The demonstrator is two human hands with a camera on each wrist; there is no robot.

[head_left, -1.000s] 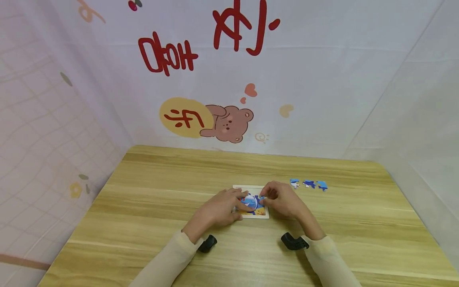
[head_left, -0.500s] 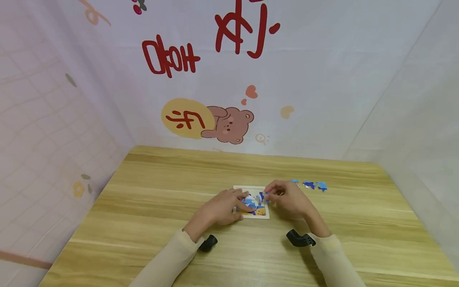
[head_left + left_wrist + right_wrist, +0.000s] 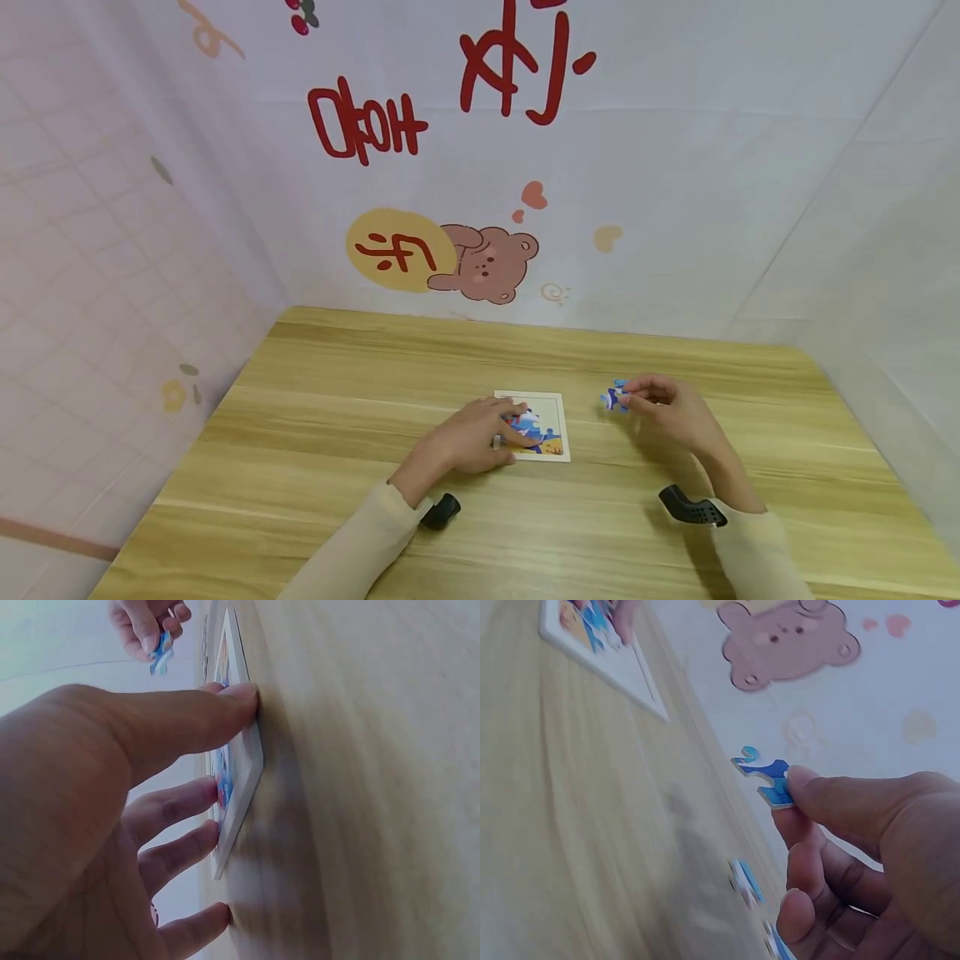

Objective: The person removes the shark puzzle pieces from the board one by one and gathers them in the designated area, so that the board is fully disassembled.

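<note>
Right hand [image 3: 673, 410] has moved off the puzzle tray [image 3: 566, 429], now right of centre in the head view, pinching a blue puzzle piece [image 3: 777, 795] between thumb and finger; so that piece is unseated, tray's upper right bare, picture incomplete; left hand [image 3: 476, 433] hasn't budged, fingers spread over the tray mid-frame, likely steadying it; loose pieces [image 3: 745, 883] on the table [image 3: 360, 367], bottom centre of the right wrist view.
</note>
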